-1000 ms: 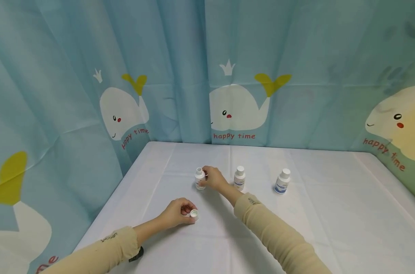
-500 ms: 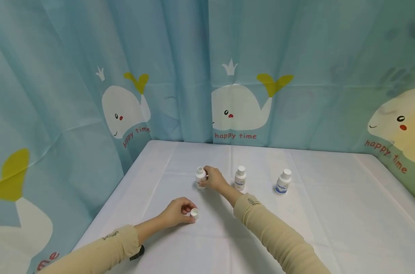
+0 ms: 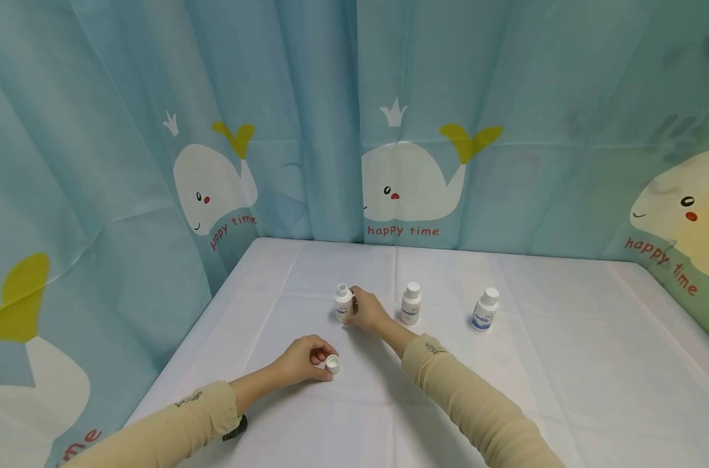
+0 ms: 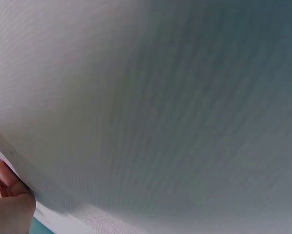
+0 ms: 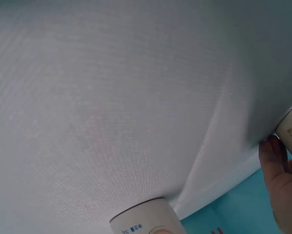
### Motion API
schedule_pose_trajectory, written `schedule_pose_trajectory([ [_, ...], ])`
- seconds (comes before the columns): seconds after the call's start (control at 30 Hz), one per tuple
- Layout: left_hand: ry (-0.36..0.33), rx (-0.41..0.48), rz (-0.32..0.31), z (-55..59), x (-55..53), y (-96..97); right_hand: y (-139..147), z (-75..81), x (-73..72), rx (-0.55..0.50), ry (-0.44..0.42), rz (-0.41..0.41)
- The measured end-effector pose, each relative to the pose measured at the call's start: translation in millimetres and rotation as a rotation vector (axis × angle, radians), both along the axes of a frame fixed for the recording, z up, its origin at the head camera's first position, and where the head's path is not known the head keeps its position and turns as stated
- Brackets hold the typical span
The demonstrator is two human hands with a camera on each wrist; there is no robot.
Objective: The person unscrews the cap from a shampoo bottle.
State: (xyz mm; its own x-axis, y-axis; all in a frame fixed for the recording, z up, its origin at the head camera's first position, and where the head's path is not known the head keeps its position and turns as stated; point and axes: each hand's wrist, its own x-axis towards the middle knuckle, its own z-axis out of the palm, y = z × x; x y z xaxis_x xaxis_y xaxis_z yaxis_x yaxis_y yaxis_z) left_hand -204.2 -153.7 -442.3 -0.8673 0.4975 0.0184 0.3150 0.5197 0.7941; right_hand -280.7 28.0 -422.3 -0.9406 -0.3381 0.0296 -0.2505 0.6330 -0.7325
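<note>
In the head view, my left hand (image 3: 300,361) pinches a small white bottle cap (image 3: 333,364) low over the table, its hollow side showing. The left wrist view catches only part of that hand (image 4: 11,202), at the lower left corner. My right hand (image 3: 368,312) is at the right side of an uncapped white pill bottle (image 3: 342,300). The thumb lies at the bottle's lower front and the fingers go behind it. This bottle stands upright with its mouth bare. At the right edge of the right wrist view, the fingers (image 5: 273,158) are right at the bottle's base.
Two capped white pill bottles stand to the right, one close by the right wrist (image 3: 411,304) and one farther off (image 3: 485,310). A white cloth (image 3: 565,364) covers the table. Blue whale-print curtains (image 3: 307,130) rise behind and at the left.
The right thumb has slid slightly down along the uncapped bottle's front. The left hand and cap have stayed in place; the head view has shifted a little.
</note>
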Motion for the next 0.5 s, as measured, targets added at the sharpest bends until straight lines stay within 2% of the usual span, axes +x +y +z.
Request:
schedule_pose_trajectory([
  [0.17,0.000,0.010,-0.011,3.2,-0.1,2.4,3.7,2.7,-1.2,0.000,-0.014,0.006],
  [0.37,-0.027,0.009,-0.005,2.2,0.4,2.6,7.5,6.1,-1.5,0.011,-0.050,0.007],
  [0.5,-0.040,-0.002,-0.022,1.4,0.2,-0.4,9.5,5.5,-0.7,0.021,-0.065,0.015],
])
